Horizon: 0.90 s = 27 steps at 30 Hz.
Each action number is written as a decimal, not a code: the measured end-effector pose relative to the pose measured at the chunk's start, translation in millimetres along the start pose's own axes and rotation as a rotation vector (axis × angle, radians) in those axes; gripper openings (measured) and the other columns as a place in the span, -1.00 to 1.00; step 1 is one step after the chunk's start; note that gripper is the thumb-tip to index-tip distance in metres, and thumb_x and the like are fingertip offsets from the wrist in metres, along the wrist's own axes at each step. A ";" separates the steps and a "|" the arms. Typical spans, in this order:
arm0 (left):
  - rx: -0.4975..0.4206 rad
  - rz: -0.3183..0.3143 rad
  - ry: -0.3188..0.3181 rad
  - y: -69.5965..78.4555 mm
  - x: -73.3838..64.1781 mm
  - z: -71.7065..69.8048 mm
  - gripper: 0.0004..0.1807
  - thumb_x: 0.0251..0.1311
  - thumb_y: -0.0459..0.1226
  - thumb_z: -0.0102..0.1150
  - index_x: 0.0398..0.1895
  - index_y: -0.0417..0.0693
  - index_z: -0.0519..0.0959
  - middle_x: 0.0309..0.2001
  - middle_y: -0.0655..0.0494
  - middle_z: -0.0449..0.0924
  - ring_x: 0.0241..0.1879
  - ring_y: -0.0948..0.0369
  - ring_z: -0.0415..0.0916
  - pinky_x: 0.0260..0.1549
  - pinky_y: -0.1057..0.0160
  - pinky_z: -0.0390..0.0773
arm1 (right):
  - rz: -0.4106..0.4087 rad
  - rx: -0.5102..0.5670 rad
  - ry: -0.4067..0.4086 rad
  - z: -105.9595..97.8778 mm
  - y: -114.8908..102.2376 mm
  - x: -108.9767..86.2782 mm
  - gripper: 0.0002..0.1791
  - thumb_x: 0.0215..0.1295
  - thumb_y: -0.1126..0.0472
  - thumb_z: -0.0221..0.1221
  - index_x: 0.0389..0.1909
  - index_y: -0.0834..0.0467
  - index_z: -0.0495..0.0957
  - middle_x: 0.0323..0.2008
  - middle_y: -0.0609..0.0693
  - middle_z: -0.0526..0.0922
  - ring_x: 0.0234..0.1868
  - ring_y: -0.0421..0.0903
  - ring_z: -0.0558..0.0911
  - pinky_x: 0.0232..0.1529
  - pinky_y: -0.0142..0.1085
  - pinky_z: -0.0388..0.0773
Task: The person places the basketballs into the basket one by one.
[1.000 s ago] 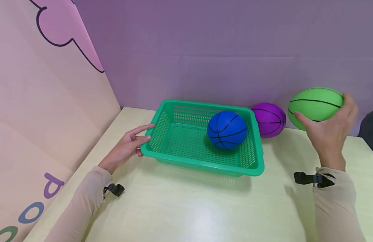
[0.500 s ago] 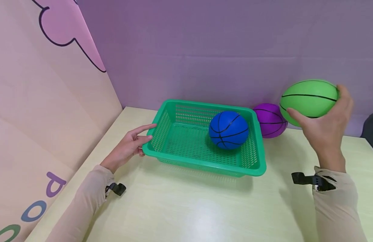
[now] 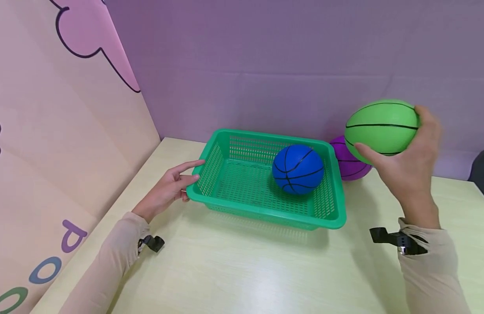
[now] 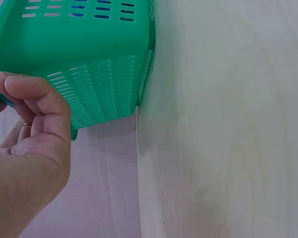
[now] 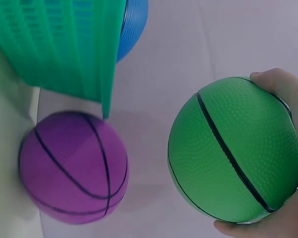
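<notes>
With twelve o'clock at the back wall (image 3: pixel 246 91) in the head view, your right hand (image 3: pixel 414 160) grips the green ball (image 3: pixel 383 131), thumb near its eight o'clock, fingers near its two, and it is up off the table (image 3: pixel 246 270). From that grip, the basket (image 3: pixel 265 213) lies between eight and nine o'clock, lower than the ball. Its long axis runs almost nine to three, angled slightly toward four, so a short end faces your right hand. The blue ball (image 3: pixel 298 169) sits inside that end; mesh floor shows toward nine from it. The purple ball (image 3: pixel 349 168) is outside, just beside that end, apart from the green ball. Your left hand (image 3: pixel 165 190) pinches the basket's nine o'clock end, some fingers curled underneath.
</notes>
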<state>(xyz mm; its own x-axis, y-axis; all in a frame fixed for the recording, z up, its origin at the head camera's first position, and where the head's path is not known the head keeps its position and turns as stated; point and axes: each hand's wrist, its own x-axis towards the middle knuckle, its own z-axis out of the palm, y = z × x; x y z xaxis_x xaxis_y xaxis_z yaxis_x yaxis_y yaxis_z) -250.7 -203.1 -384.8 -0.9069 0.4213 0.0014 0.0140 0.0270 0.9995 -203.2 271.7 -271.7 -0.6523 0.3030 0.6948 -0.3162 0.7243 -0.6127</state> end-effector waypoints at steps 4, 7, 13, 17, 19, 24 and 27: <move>0.000 -0.006 0.003 -0.2 0.5 1.0 -0.43 0.42 -0.26 0.15 0.46 0.16 0.35 -0.65 0.25 0.02 -0.64 0.22 0.24 -0.56 0.32 0.46 | -0.042 0.011 -0.006 3.6 2.2 0.8 0.11 -0.21 0.19 0.56 0.44 -0.16 0.20 0.31 -0.18 0.31 0.33 -0.25 0.25 0.17 -0.41 0.20; 0.000 -0.006 -0.001 0.3 0.6 1.2 -0.43 0.42 -0.26 0.15 0.47 0.15 0.34 -0.65 0.26 0.03 -0.64 0.22 0.24 -0.56 0.33 0.47 | -0.072 0.029 -0.015 7.5 1.5 -1.4 0.14 -0.26 0.18 0.58 0.43 -0.18 0.21 0.30 -0.20 0.33 0.32 -0.24 0.26 0.17 -0.40 0.21; 0.008 0.002 0.004 3.5 1.1 1.5 -0.43 0.42 -0.27 0.15 0.47 0.12 0.35 -0.66 0.28 0.07 -0.65 0.25 0.27 -0.58 0.35 0.49 | -0.131 0.048 -0.053 17.5 -8.8 -8.6 0.15 -0.27 0.13 0.60 0.43 -0.19 0.21 0.30 -0.24 0.33 0.33 -0.22 0.25 0.22 -0.19 0.27; 0.032 0.003 0.005 5.9 2.0 1.1 -0.43 0.41 -0.26 0.17 0.47 0.10 0.35 -0.66 0.28 0.05 -0.66 0.26 0.25 -0.58 0.35 0.48 | -0.140 0.060 -0.096 24.6 -17.2 -12.1 0.17 -0.28 0.12 0.61 0.45 -0.18 0.20 0.32 -0.17 0.32 0.33 -0.17 0.25 0.21 -0.05 0.29; 0.037 -0.001 0.005 6.6 1.6 0.0 -0.43 0.41 -0.27 0.16 0.46 0.11 0.35 -0.66 0.27 0.03 -0.68 0.25 0.21 -0.58 0.35 0.44 | -0.132 0.062 -0.126 28.4 -21.2 -14.0 0.19 -0.27 0.11 0.62 0.46 -0.18 0.19 0.33 -0.09 0.31 0.34 -0.12 0.25 0.20 0.01 0.30; 0.031 -0.003 0.001 6.1 -0.1 -1.8 -0.43 0.42 -0.29 0.15 0.46 0.12 0.35 -0.67 0.24 0.02 -0.68 0.24 0.09 -0.58 0.33 0.31 | -0.103 0.048 -0.192 36.7 -29.2 -18.3 0.21 -0.26 0.08 0.63 0.48 -0.16 0.16 0.35 0.06 0.25 0.35 -0.05 0.25 0.16 0.13 0.31; 0.023 0.000 -0.009 5.2 -0.5 -0.4 -0.42 0.42 -0.28 0.15 0.47 0.10 0.34 -0.67 0.23 0.03 -0.67 0.23 0.05 -0.59 0.30 0.25 | -0.095 0.049 -0.220 38.4 -34.5 -20.5 0.20 -0.25 0.09 0.63 0.48 -0.14 0.16 0.35 0.06 0.24 0.34 -0.03 0.27 0.13 0.17 0.35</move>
<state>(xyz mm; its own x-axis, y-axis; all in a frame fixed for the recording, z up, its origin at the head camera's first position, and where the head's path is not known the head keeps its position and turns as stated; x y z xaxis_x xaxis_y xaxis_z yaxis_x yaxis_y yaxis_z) -250.4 -203.5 -379.6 -0.9031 0.4294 0.0010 0.0240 0.0480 0.9986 -205.3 216.7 -279.2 -0.7506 0.0887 0.6548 -0.4127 0.7109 -0.5694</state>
